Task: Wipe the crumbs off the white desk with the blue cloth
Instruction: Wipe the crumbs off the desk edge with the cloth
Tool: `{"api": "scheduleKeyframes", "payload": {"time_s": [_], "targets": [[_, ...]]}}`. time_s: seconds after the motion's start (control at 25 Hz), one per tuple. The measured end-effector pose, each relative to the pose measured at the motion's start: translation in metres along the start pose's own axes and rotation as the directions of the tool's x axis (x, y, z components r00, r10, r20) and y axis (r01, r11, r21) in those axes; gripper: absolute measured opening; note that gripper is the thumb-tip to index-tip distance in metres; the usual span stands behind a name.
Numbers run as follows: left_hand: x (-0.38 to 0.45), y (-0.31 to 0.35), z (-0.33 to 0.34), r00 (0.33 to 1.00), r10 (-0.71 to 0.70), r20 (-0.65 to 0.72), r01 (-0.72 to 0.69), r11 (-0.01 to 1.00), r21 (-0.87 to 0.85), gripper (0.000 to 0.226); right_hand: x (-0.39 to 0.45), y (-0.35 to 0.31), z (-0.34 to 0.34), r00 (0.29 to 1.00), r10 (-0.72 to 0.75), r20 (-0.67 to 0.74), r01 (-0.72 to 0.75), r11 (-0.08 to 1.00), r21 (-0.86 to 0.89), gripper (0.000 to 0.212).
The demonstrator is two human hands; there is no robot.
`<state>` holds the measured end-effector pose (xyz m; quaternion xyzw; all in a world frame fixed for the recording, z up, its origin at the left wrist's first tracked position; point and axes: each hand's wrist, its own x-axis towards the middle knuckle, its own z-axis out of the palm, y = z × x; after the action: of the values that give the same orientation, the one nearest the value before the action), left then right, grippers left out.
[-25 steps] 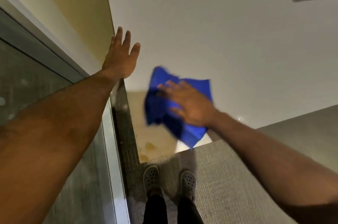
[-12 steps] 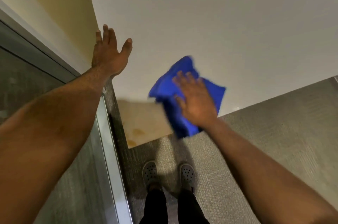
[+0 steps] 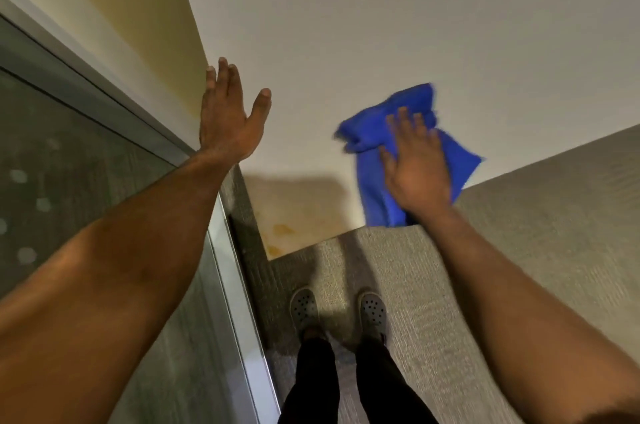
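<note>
The white desk (image 3: 398, 25) fills the upper middle and right of the head view. A crumpled blue cloth (image 3: 377, 132) lies near the desk's front edge, partly hanging over it. My right hand (image 3: 415, 167) presses flat on the cloth, fingers spread. My left hand (image 3: 228, 122) rests open on the desk's left edge by the wall, holding nothing. No crumbs are visible; yellowish stains (image 3: 284, 229) show at the near left corner in shadow.
A yellow wall (image 3: 138, 7) borders the desk on the left, with a glass panel and metal frame (image 3: 221, 250) below it. Grey carpet (image 3: 519, 233) lies in front. My two feet in grey clogs (image 3: 339, 312) stand by the desk's corner.
My right hand has slid the blue cloth rightward along the front edge. My left hand has stayed planted at the desk's left edge.
</note>
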<state>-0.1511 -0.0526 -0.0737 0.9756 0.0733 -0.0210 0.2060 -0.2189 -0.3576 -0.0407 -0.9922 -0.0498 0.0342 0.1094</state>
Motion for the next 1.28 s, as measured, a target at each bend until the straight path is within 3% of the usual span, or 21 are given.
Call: {"api": "scheduleKeyframes", "payload": {"time_s": [0.16,0.28,0.48,0.6,0.72,0.76,0.84,0.96,1.12,1.2,1.28], "targets": [[0.000,0.000,-0.003,1.000,0.003,0.002,-0.003,1.000,-0.022,0.086,-0.047,-0.109,0.029,0.948,-0.292,0.122,0.289,0.956,0.044,0.055],[0.000,-0.001,-0.006,0.999,-0.001,0.032,0.003,0.998,-0.057,0.084,-0.043,-0.138,0.034,0.914,-0.387,0.124,0.386,0.922,0.036,0.053],[0.011,-0.007,-0.010,0.993,0.067,0.094,-0.056,0.991,-0.119,0.082,-0.024,-0.151,0.032,0.888,-0.443,0.119,0.447,0.895,-0.002,0.054],[0.011,-0.008,-0.010,0.993,0.082,0.080,-0.069,0.987,-0.145,0.079,-0.062,-0.141,0.036,0.796,-0.577,0.186,0.587,0.810,0.002,0.057],[0.007,-0.008,-0.011,0.995,0.011,0.104,-0.006,0.999,-0.051,0.075,-0.079,-0.113,0.032,0.687,-0.675,0.268,0.695,0.719,0.028,0.057],[0.005,-0.007,-0.011,0.994,0.009,0.106,-0.007,1.000,-0.016,0.075,-0.070,-0.096,0.028,0.683,-0.679,0.269,0.696,0.717,0.044,0.058],[0.001,-0.005,-0.014,0.994,0.015,0.106,-0.017,1.000,0.014,0.075,-0.043,-0.052,0.016,0.779,-0.582,0.235,0.574,0.812,0.110,0.058],[-0.002,-0.004,-0.013,0.994,0.038,0.106,-0.040,0.999,0.011,0.078,-0.005,0.031,-0.006,0.951,-0.282,0.126,0.274,0.959,0.078,0.054],[0.001,-0.005,-0.013,0.993,0.025,0.112,-0.023,1.000,-0.020,0.078,0.016,0.072,-0.017,0.998,-0.031,0.051,0.031,1.000,0.000,0.061],[0.004,-0.007,-0.016,0.992,0.013,0.124,-0.010,0.999,-0.030,0.072,0.015,0.049,-0.015,0.998,-0.021,0.063,0.024,0.999,-0.041,0.062],[0.011,-0.011,-0.022,0.990,0.049,0.133,-0.052,0.998,0.019,0.061,0.002,0.006,-0.007,0.974,-0.204,0.097,0.211,0.974,-0.076,0.061]]}}
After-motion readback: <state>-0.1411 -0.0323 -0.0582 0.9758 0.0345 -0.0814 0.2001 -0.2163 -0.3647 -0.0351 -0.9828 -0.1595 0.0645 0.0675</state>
